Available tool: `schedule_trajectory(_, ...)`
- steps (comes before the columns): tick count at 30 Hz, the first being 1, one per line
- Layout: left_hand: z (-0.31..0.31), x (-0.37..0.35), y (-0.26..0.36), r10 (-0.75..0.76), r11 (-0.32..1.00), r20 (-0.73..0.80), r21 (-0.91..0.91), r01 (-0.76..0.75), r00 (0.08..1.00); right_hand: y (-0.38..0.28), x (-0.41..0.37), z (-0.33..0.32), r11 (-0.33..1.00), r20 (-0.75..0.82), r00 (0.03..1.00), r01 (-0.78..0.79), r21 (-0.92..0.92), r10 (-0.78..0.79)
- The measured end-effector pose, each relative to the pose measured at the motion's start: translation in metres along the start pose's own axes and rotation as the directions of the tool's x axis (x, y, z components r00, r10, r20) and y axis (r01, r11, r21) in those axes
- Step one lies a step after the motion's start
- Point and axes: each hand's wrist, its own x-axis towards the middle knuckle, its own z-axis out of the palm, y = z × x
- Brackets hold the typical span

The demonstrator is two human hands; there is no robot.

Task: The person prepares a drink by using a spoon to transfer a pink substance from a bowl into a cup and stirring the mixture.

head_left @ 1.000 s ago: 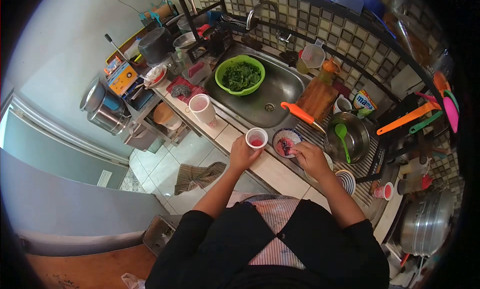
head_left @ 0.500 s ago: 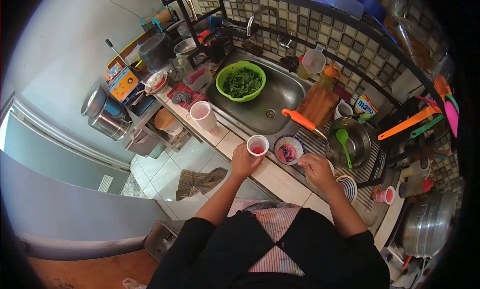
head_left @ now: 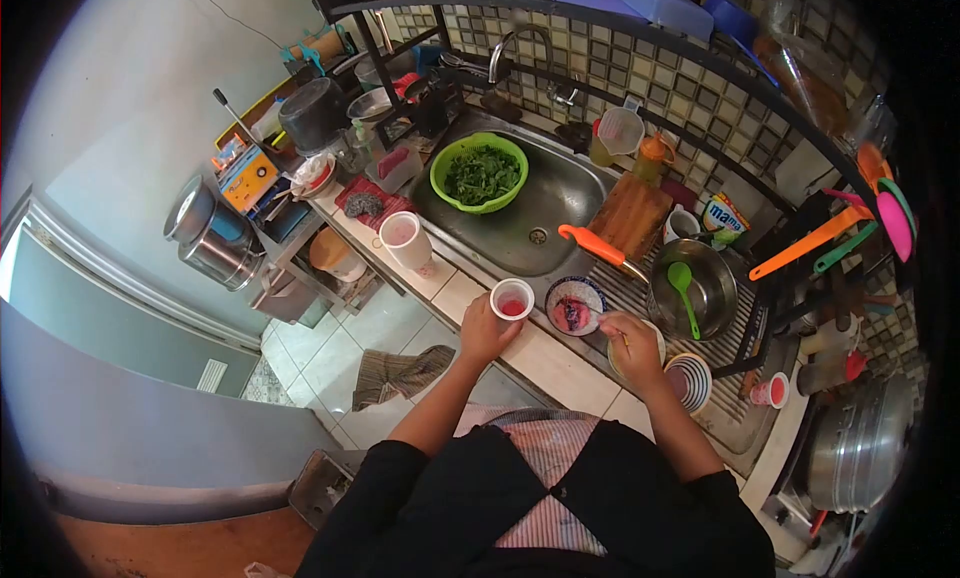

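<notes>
Observed by head camera, my left hand (head_left: 483,330) is curled around a white plastic cup (head_left: 511,288), thumb and fingers closed on its sides. The cup is upright, mouth up, with red contents low inside; whether its base bears on the tiled tabletop (head_left: 555,363) I cannot tell.

My right hand (head_left: 634,350) is beside the patterned bowl (head_left: 588,289), its grip pinching the handle of what appears to be a small spoon (head_left: 597,316). The spoon extends over the rim toward the pink and dark contents; its tip is too small to make out.

Change noted: the right fingertips, earlier over the bowl's edge, have drawn back just outside it, while the left grip remains closed around the cup. In my judgement, this leaves the bowl's contents unobstructed, with the spoon within reach of them.

The bowl sits between the cup and the right hand, apart from the cup. A pale dish (head_left: 657,335) lies partly hidden by the right hand, near a striped bowl (head_left: 699,364). Beyond is a saucepan (head_left: 714,270) with a green spoon (head_left: 681,278) inside. Toward the left, a tall white cup (head_left: 405,252) stands near the sink (head_left: 560,188), which holds a green colander (head_left: 438,183) of leafy greens (head_left: 482,175).
</notes>
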Motion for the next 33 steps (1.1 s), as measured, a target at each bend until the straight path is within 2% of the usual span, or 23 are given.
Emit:
schedule_trajectory(3, 0.001, -0.002, -0.001, -0.01, 1.0, -0.007, 0.0, 0.01, 1.0, -0.001, -0.006, 0.001, 0.999, 0.047, 0.998, 0.03, 0.033, -0.032)
schedule_trajectory(8, 0.002, -0.003, -0.004, -0.023, 1.0, -0.003, -0.017, 0.023, 1.0, -0.018, -0.01, -0.013, 0.999, 0.123, 0.992, 0.017, -0.031, -0.013)
schedule_trajectory(12, 0.004, -0.003, -0.006, -0.007, 1.0, -0.029, -0.015, 0.006, 1.0, -0.018, -0.001, -0.016, 1.0, 0.109, 0.994, -0.025, -0.018, 0.027)
schedule_trajectory(15, 0.002, -0.002, -0.003, -0.013, 1.0, -0.021, -0.019, 0.012, 1.0, -0.012, 0.007, -0.005, 0.999, 0.09, 0.995, 0.033, -0.01, -0.032)
schedule_trajectory(17, -0.001, -0.002, 0.0, -0.019, 1.0, -0.013, -0.024, 0.018, 1.0, -0.009, 0.009, 0.002, 0.999, 0.09, 0.996, -0.018, 0.026, 0.015)
schedule_trajectory(21, 0.0, 0.0, -0.001, -0.028, 0.999, -0.002, -0.029, 0.028, 1.0, -0.006, 0.009, 0.007, 1.0, 0.11, 0.994, -0.015, 0.022, 0.012)
schedule_trajectory(26, 0.0, -0.003, -0.001, -0.057, 0.998, 0.0, -0.018, 0.057, 0.998, -0.012, -0.003, -0.006, 0.998, 0.212, 0.976, -0.046, -0.036, 0.053)
schedule_trajectory(30, 0.001, -0.005, -0.002, -0.042, 0.999, -0.009, -0.007, 0.042, 0.999, -0.018, -0.003, -0.014, 0.999, 0.214, 0.976, -0.033, -0.041, 0.041)
schedule_trajectory(33, 0.001, -0.005, -0.003, -0.032, 0.999, -0.024, -0.016, 0.031, 0.999, -0.021, 0.007, -0.008, 0.997, 0.13, 0.989, -0.073, -0.029, 0.076)
